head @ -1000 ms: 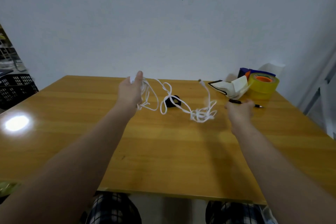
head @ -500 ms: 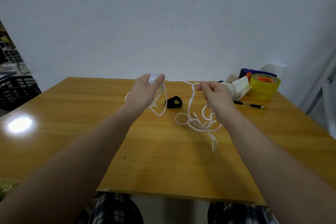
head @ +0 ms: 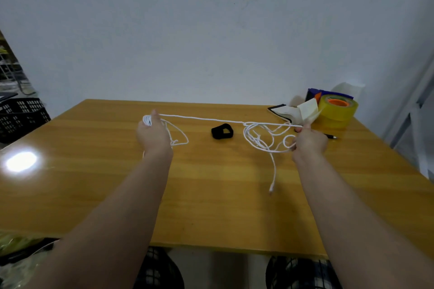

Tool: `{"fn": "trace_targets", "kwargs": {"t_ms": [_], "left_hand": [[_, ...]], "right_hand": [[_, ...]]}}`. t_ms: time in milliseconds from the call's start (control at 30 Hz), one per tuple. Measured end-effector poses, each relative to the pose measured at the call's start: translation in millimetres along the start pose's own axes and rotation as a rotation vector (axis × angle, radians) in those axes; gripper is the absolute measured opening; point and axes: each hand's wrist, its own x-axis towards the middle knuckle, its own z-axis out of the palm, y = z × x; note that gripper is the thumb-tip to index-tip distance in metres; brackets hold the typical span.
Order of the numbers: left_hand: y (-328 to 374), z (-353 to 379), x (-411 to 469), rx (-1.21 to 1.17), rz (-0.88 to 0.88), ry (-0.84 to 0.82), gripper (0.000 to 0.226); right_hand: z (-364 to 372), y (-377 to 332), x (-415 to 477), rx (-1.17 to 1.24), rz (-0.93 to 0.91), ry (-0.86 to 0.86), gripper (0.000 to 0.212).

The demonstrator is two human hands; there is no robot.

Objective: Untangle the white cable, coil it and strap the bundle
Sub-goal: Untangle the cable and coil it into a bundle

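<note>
Two hands hold the white cable (head: 211, 119) taut just behind the black strap (head: 222, 132), left hand (head: 152, 136) fingers clamped on its coil, right hand (head: 310, 142) fingers pinching its tangle, probably best teased loose gently.

The cable (head: 206, 119) is white. The strap (head: 222, 131), mid tabletop (head: 211, 195), is black. Tabletop: yellow-brown w/ wood stripes. Tape roll (head: 338, 112), far right corner: yellow, orange inside. Trousers (head: 156, 270) by near edge: black & white checks.
</note>
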Motion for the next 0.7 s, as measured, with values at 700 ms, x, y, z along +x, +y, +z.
{"fn": "trace_targets", "kwargs": {"t_ms": [700], "left_hand": [[44,16,-80,-0.404,-0.489,-1.345,0.043]], "right_hand": [[12,-21,-102,-0.076,-0.278,-1.298,0.024]]}}
